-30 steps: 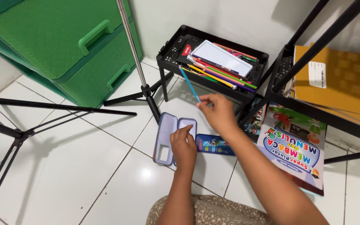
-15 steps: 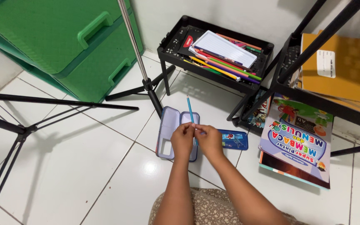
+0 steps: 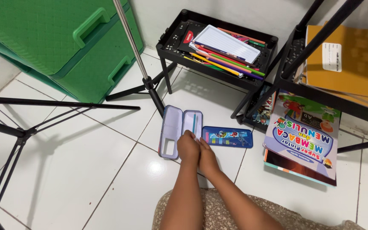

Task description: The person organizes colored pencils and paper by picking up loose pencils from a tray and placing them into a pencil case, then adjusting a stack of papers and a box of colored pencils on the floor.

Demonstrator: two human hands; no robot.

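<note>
On the white tiled floor [image 3: 107,170], your 2 hands, left hand [image 3: 188,148] and right hand [image 3: 207,155], rest curled, gripping nothing, at the open pencil case [image 3: 179,131]; pressing its near edge could tip it, spilling the blue pencil [image 3: 194,123].

Both bare forearms are reaching forward side by side from the bottom of the view, with the left hand [image 3: 188,148] and right hand [image 3: 208,156] pressing together, fingers curling downward, knuckles facing up.
</note>
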